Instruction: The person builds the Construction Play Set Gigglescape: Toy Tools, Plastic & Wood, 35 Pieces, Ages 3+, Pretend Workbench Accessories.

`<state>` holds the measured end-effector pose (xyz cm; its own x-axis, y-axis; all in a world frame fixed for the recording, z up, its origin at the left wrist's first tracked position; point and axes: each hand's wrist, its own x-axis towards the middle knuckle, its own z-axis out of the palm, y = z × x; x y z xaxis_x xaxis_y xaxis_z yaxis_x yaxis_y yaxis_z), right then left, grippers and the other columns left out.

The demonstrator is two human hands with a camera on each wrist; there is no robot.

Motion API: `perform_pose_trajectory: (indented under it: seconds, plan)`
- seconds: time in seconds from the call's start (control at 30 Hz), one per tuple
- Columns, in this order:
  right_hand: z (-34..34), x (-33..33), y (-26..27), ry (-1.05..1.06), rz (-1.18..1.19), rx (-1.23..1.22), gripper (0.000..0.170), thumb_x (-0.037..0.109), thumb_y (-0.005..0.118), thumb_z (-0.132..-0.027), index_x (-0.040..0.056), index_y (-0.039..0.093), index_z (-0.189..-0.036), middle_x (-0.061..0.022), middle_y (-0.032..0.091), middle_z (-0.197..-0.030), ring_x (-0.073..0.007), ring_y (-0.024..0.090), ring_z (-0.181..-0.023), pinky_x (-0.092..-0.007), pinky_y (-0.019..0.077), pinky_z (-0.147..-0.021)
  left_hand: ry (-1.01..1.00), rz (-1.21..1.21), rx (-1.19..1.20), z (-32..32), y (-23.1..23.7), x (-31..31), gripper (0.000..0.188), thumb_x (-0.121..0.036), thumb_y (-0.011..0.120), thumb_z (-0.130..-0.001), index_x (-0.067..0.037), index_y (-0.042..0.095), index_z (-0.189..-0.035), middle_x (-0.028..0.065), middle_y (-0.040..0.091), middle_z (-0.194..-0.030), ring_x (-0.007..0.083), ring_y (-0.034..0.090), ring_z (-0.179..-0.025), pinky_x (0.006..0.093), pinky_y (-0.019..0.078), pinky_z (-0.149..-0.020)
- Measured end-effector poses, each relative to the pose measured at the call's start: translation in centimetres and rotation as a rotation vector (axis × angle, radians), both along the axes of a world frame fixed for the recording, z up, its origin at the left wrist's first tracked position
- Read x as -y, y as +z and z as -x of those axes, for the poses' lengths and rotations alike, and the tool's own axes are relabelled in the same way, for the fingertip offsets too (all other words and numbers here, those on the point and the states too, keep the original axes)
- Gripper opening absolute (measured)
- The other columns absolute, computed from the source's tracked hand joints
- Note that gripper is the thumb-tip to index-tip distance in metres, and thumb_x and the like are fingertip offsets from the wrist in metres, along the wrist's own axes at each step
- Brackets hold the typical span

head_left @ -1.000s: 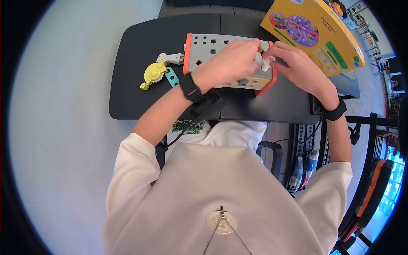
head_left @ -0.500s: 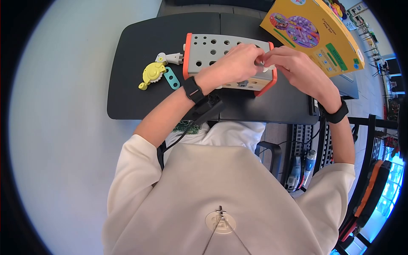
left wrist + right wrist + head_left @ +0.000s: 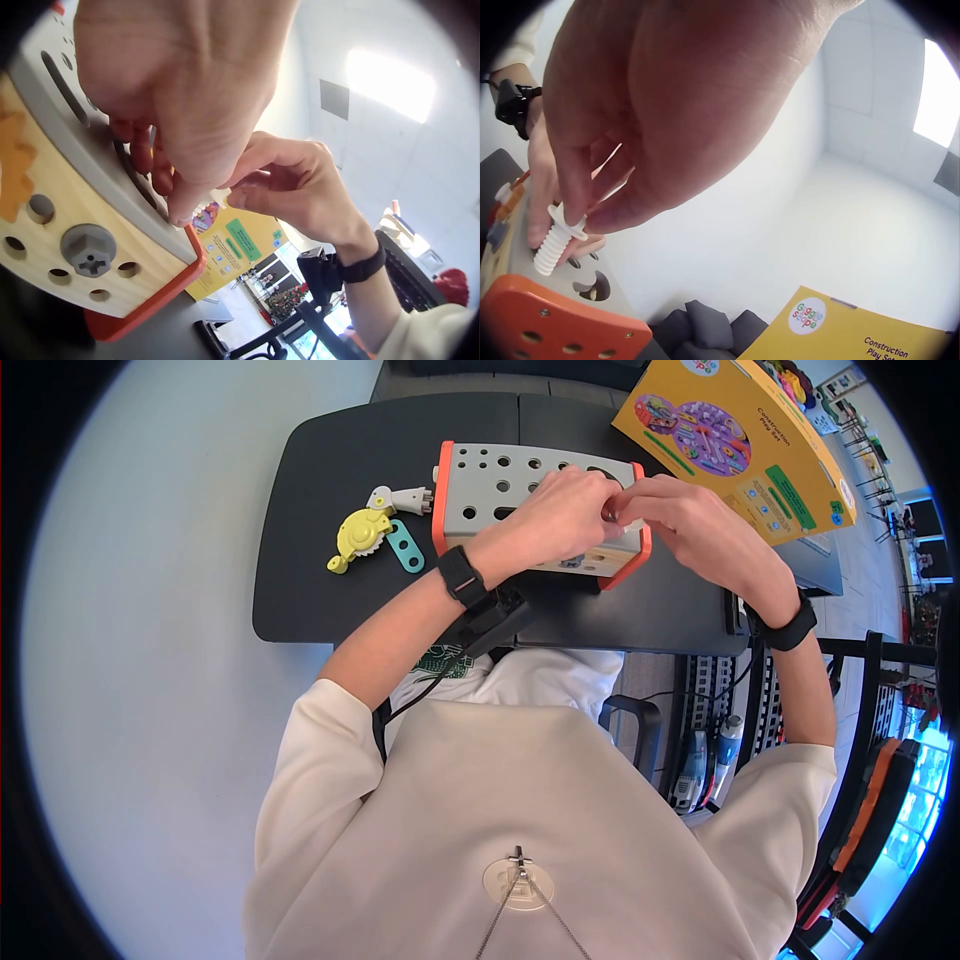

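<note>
A toy workbench box [image 3: 474, 485] with a grey perforated top, wooden side and orange ends stands on the black table. My right hand [image 3: 705, 530] pinches a white plastic screw [image 3: 553, 244] by its winged head, between thumb and fingertips. The screw's threaded shaft slants downward above the box's top, near the orange end panel [image 3: 562, 322]. Close beside it, my left hand [image 3: 560, 515] is over the box top with bent fingers, its thumb tip [image 3: 180, 211] at the top's edge. I cannot tell whether the left fingers hold anything. A grey hex bolt [image 3: 88, 251] sits in the wooden side.
Left of the box lie a yellow toy piece with a toothed disc [image 3: 360, 535], a white-and-grey connector [image 3: 408, 500] and a teal strip with holes [image 3: 406, 547]. A yellow play-set carton [image 3: 740, 450] stands behind on the right. The black table [image 3: 330, 600] has rounded corners.
Both hands have drawn closer together at the box's right end, and the white screw is now mostly covered by the right hand in the head view. The box has shifted very slightly.
</note>
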<state>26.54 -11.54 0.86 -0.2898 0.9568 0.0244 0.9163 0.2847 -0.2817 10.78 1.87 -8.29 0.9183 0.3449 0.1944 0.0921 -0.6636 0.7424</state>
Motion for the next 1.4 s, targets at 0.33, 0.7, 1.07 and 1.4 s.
perform_pose_trajectory:
  seconds: [0.33, 0.7, 1.07, 1.4]
  plan:
    - [0.4, 0.2, 0.9, -0.087, -0.018, 0.003, 0.013, 0.004, 0.069, -0.094, -0.0008, 0.074, -0.105, -0.0145, 0.070, -0.099, -0.0368, 0.069, -0.092, -0.0447, 0.0552, -0.081, 0.075, -0.168, 0.052, -0.2, -0.5, 0.9, 0.031, -0.023, 0.082, -0.087, 0.001, 0.072, -0.103, 0.0151, 0.073, -0.098, 0.0338, 0.067, -0.099, 0.0450, 0.0533, -0.088]
    - [0.6, 0.6, 0.3, -0.137, -0.079, 0.113, 0.022, 0.025, 0.067, -0.102, 0.0072, 0.066, -0.115, -0.0122, 0.067, -0.100, -0.0357, 0.069, -0.090, -0.0469, 0.0545, -0.078, 0.006, -0.042, -0.078, -0.7, -0.4, 0.6, 0.024, -0.022, 0.078, -0.090, -0.001, 0.073, -0.100, 0.0126, 0.075, -0.093, 0.0339, 0.066, -0.100, 0.0462, 0.0500, -0.091]
    - [0.7, -1.7, -1.5, -0.222, 0.020, 0.439, 0.020, 0.026, 0.063, -0.104, 0.0076, 0.066, -0.110, -0.0112, 0.059, -0.067, -0.0387, 0.068, -0.077, -0.0463, 0.0553, -0.069, 0.064, -0.048, 0.060, 0.1, 0.2, 1.6, 0.062, -0.041, 0.084, -0.089, -0.002, 0.059, -0.130, 0.0135, 0.068, -0.114, 0.0334, 0.064, -0.109, 0.0451, 0.0466, -0.102]
    - [-0.7, 0.3, -0.4, -0.042, -0.065, 0.181, 0.027, 0.023, 0.063, -0.104, 0.0120, 0.062, -0.128, -0.0137, 0.066, -0.098, -0.0369, 0.070, -0.085, -0.0467, 0.0555, -0.073, -0.117, 0.270, 0.034, 1.2, -0.1, -1.5, 0.066, -0.035, 0.082, -0.091, -0.004, 0.054, -0.141, 0.0129, 0.062, -0.133, 0.0283, 0.062, -0.120, 0.0426, 0.0519, -0.101]
